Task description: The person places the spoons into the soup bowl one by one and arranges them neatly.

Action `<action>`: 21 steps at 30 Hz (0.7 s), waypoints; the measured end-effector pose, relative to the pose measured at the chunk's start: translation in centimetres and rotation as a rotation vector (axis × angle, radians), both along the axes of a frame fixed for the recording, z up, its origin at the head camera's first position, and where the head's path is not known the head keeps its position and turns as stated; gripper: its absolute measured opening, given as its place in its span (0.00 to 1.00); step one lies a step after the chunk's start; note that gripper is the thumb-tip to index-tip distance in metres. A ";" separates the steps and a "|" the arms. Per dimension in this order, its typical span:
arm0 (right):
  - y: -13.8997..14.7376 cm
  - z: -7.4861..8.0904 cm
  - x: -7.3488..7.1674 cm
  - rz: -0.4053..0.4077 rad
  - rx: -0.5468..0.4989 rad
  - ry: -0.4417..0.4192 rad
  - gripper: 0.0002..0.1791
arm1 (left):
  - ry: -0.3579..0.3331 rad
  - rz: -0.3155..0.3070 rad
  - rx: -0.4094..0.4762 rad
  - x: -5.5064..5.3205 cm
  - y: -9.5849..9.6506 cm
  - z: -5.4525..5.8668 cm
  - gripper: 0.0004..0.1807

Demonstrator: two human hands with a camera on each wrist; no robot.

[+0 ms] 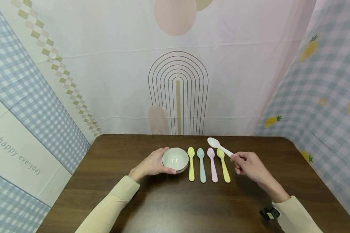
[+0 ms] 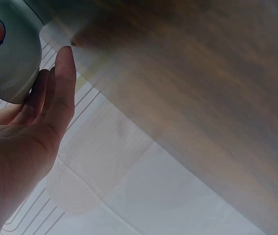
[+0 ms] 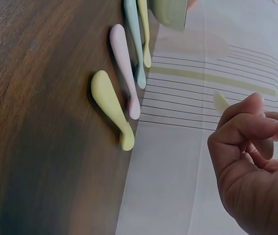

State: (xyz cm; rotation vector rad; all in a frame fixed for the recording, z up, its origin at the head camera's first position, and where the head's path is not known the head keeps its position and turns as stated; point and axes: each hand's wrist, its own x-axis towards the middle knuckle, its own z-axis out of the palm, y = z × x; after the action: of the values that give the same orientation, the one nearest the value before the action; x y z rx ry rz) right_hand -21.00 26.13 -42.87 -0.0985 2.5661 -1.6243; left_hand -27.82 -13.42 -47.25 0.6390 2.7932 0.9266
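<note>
At the left of the row of spoons is a small bowl, pale inside; a red flower-like pattern shows on its outside in the left wrist view. My left hand holds it from the left side, thumb along the front and fingers toward the back. Whether its base touches the table is unclear. My right hand pinches a white spoon by the handle end, its bowl end pointing up and left above the table. Closest to that hand lies a yellow spoon.
Left of that spoon lie a pink spoon, a blue-green spoon and another yellow spoon, side by side on the brown table. A patterned cloth hangs behind the table.
</note>
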 end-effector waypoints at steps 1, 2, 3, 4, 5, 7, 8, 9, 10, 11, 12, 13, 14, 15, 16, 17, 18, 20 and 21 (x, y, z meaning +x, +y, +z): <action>-0.1 0.0 0.0 0.000 -0.001 -0.001 0.17 | 0.000 0.000 -0.001 0.0 0.0 0.0 0.64; -0.1 0.0 0.0 0.001 0.000 -0.002 0.17 | 0.001 0.000 -0.001 0.0 0.0 0.0 0.64; -0.1 0.1 0.0 0.002 0.001 0.000 0.17 | 0.002 0.000 -0.001 0.0 0.0 0.0 0.64; -0.2 0.1 0.0 0.004 0.001 -0.001 0.16 | 0.004 0.000 -0.002 0.0 0.0 -0.1 0.64; -0.2 0.1 0.0 0.006 0.000 0.001 0.16 | 0.004 -0.001 -0.001 0.0 0.0 0.0 0.64; -0.3 0.2 0.0 0.011 -0.003 0.004 0.16 | 0.004 -0.002 -0.001 0.0 0.0 0.0 0.63; -0.4 0.2 0.0 0.013 -0.006 0.005 0.16 | 0.004 -0.002 -0.002 0.0 0.0 0.0 0.63; -0.4 0.2 0.0 0.016 -0.008 0.007 0.16 | 0.002 -0.001 -0.003 0.0 0.0 0.0 0.63; -0.5 0.2 0.0 0.018 -0.011 0.008 0.16 | 0.001 0.000 -0.005 0.0 0.0 0.1 0.63; -0.5 0.2 0.0 0.018 -0.014 0.009 0.15 | 0.000 0.001 -0.006 0.0 0.0 0.1 0.64; -0.6 0.2 0.0 0.019 -0.015 0.007 0.15 | 0.000 0.001 -0.007 0.0 0.0 0.1 0.64; -0.7 0.2 0.0 0.018 -0.016 0.006 0.15 | 0.000 0.000 -0.007 0.0 0.0 0.1 0.64; -0.8 0.2 0.0 0.017 -0.016 0.002 0.15 | 0.000 0.000 -0.008 0.0 0.0 0.1 0.64; -0.8 0.2 0.0 0.016 -0.016 -0.002 0.15 | 0.001 0.000 -0.008 0.0 0.0 0.1 0.64; -0.9 0.2 0.0 0.015 -0.017 -0.007 0.14 | 0.000 0.000 -0.007 0.0 0.0 0.1 0.63; -1.0 0.1 -0.1 0.014 -0.018 -0.010 0.14 | -0.001 0.000 -0.006 0.0 0.0 0.1 0.63; -1.1 0.1 -0.1 0.017 -0.017 -0.008 0.14 | -0.002 0.000 -0.006 0.1 0.0 0.1 0.63; -1.2 0.0 -0.1 0.021 -0.018 -0.008 0.14 | -0.006 0.002 -0.005 0.1 0.0 0.1 0.63; -1.2 0.0 -0.2 0.021 -0.020 -0.007 0.14 | -0.007 0.003 -0.005 0.1 0.0 0.1 0.63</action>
State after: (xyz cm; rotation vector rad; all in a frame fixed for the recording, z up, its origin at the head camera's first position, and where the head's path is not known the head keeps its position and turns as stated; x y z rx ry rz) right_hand -21.15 24.89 -42.88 -0.1207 2.5347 -1.6404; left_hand -27.72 -13.44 -47.12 0.6299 2.7904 0.9198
